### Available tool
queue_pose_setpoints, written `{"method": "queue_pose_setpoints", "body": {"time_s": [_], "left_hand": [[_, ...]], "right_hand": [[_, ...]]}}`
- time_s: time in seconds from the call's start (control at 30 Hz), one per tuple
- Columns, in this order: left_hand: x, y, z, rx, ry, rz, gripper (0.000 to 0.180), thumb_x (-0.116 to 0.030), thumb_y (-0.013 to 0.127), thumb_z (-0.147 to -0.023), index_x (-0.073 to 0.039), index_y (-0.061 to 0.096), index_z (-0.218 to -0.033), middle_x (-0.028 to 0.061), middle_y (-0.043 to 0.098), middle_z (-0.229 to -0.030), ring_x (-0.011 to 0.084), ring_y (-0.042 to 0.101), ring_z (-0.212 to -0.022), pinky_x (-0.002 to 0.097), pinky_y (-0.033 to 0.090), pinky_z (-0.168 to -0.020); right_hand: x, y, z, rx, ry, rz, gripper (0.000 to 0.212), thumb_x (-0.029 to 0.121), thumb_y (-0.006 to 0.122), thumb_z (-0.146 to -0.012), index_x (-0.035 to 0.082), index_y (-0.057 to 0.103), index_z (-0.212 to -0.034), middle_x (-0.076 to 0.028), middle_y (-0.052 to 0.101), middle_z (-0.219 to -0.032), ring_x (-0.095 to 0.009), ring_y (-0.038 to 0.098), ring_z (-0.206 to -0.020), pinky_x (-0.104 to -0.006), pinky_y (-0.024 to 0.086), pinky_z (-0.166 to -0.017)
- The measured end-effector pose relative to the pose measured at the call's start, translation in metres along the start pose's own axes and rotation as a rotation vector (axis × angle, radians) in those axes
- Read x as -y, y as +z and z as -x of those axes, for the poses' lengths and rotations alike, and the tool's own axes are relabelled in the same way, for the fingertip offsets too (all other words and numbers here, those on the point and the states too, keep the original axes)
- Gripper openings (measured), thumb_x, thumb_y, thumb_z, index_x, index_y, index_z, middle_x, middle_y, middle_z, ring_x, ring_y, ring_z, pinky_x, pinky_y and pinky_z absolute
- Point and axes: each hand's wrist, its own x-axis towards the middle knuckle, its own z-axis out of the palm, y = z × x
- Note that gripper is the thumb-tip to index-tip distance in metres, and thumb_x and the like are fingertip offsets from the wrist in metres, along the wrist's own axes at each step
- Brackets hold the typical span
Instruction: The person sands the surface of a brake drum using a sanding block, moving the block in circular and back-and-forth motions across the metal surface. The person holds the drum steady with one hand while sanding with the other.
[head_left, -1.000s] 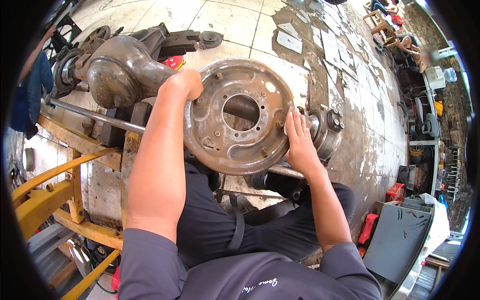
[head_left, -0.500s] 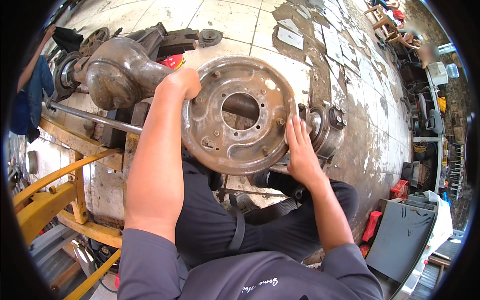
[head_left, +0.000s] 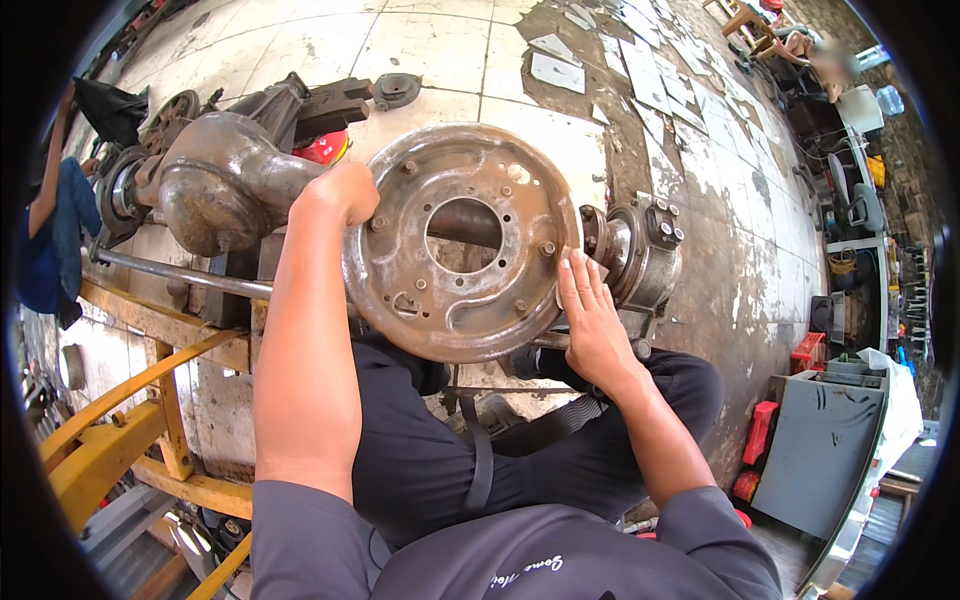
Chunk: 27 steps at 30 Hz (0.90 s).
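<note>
A round, rust-brown brake backing plate [head_left: 400, 258] with a large centre hole and several bolts stands tilted up in front of my lap. My left hand [head_left: 347, 192] is closed round its left rim. Against the right rim lies my right hand [head_left: 597, 325], fingers stretched and together, pressing a thin sheet that looks like sandpaper [head_left: 600, 268]; most of the sheet is hidden under the fingers. Behind the plate runs an axle with a bulging metal housing [head_left: 215, 185] at the left and a hub end [head_left: 645, 250] at the right.
A yellow metal frame [head_left: 165, 410] and a long steel rod [head_left: 180, 275] lie to my left. Another person's arm and blue clothing [head_left: 72, 220] show at the far left. Broken tiles [head_left: 557, 73] lie ahead. A grey cabinet [head_left: 818, 450] stands right, beside a red object [head_left: 760, 432].
The plate, axle and both hands appear slightly lower and further left in the view. My right hand stays on the right rim, with more of the sheet showing beside the fingers.
</note>
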Motion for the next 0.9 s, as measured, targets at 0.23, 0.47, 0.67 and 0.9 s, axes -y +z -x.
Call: {"method": "queue_pose_setpoints", "body": {"time_s": [0.23, 0.47, 0.67, 0.9], "left_hand": [[0.003, 0.001, -0.002, 0.015, 0.080, -0.063, 0.025, -0.003, 0.060, -0.080, -0.002, 0.078, -0.097, 0.0215, 0.074, -0.104, 0.0375, 0.071, -0.100, 0.0443, 0.057, -0.086], [-0.005, -0.006, 0.003, 0.059, -0.128, 0.184, 0.026, -0.006, 0.059, -0.083, -0.004, 0.079, -0.100, 0.0182, 0.075, -0.106, 0.0348, 0.072, -0.100, 0.0432, 0.057, -0.088], [-0.005, -0.010, 0.008, 0.078, 0.047, 0.066, 0.033, -0.020, 0.054, -0.096, 0.007, 0.071, -0.106, 0.0280, 0.070, -0.112, 0.0414, 0.067, -0.109, 0.0470, 0.053, -0.095], [-0.004, 0.001, 0.001, -0.006, -0.178, 0.337, 0.027, -0.004, 0.057, -0.082, -0.001, 0.077, -0.100, 0.0241, 0.072, -0.109, 0.0394, 0.070, -0.105, 0.0459, 0.056, -0.090]], "right_hand": [[-0.018, -0.019, -0.056, 0.002, -0.017, 0.083, 0.075, -0.004, 0.048, -0.086, -0.001, 0.026, -0.158, -0.023, 0.025, -0.165, -0.047, 0.026, -0.150, -0.0563, 0.030, -0.119], [-0.007, -0.001, -0.019, -0.025, 0.029, 0.089, 0.071, -0.002, 0.045, -0.089, -0.002, 0.025, -0.158, -0.025, 0.024, -0.165, -0.047, 0.027, -0.150, -0.0565, 0.031, -0.118], [-0.021, -0.010, -0.044, -0.025, 0.051, 0.150, 0.068, 0.000, 0.044, -0.091, -0.003, 0.025, -0.157, -0.026, 0.027, -0.163, -0.045, 0.029, -0.150, -0.0568, 0.032, -0.118], [-0.004, -0.009, -0.025, 0.005, 0.055, 0.133, 0.072, 0.000, 0.047, -0.090, -0.003, 0.024, -0.158, -0.025, 0.023, -0.165, -0.046, 0.030, -0.150, -0.0569, 0.032, -0.118]]}}
